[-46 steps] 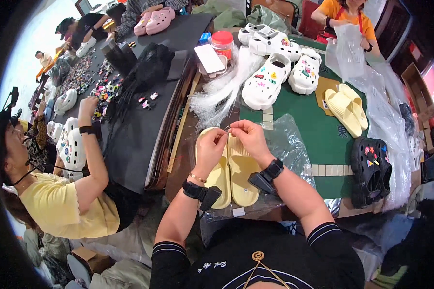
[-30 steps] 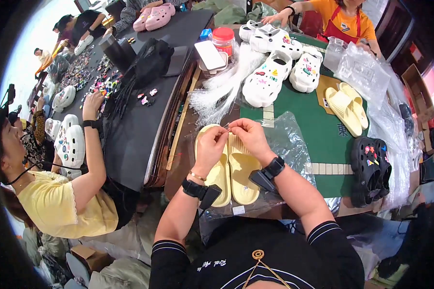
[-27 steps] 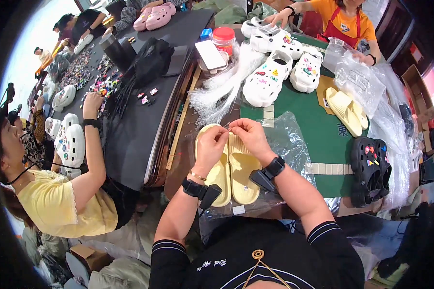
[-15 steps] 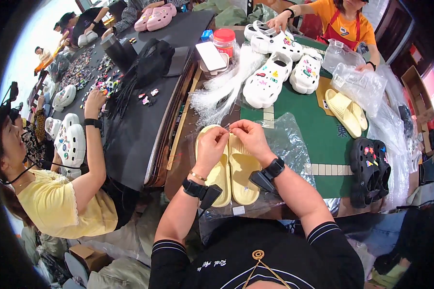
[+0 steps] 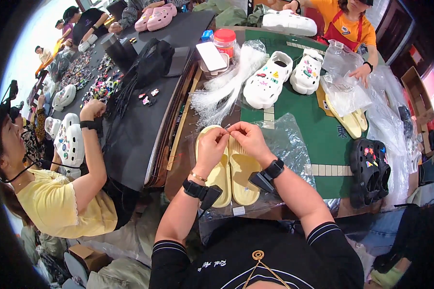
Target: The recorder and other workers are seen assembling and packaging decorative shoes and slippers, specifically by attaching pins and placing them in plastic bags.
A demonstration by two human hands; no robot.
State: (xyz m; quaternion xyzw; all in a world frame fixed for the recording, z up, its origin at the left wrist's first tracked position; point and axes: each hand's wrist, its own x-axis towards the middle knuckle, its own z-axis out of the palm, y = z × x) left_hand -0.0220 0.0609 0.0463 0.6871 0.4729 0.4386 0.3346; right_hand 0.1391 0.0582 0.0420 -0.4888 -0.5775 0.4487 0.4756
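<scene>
A pair of pale yellow slides (image 5: 244, 178) lies side by side in front of me, on a clear plastic bag (image 5: 287, 144). Over their far ends, my left hand (image 5: 211, 148) and my right hand (image 5: 248, 139) meet with fingertips pinched together. Whatever is between the fingers is too small to make out. Both hands partly cover the slides' straps. A small white label (image 5: 238, 211) shows at the near end of the slides.
Beyond my hands lies a bundle of clear plastic strands (image 5: 217, 98). White clogs with charms (image 5: 267, 82), black clogs (image 5: 369, 168) and another yellow pair (image 5: 345, 118) stand right. A co-worker in orange (image 5: 349, 24) sits opposite; one in yellow (image 5: 67, 202) works at left.
My hands stay nearly still, pinched together. The co-worker opposite has lifted white clogs off the table toward the far edge and shifted a clear bag over the other yellow slides.
</scene>
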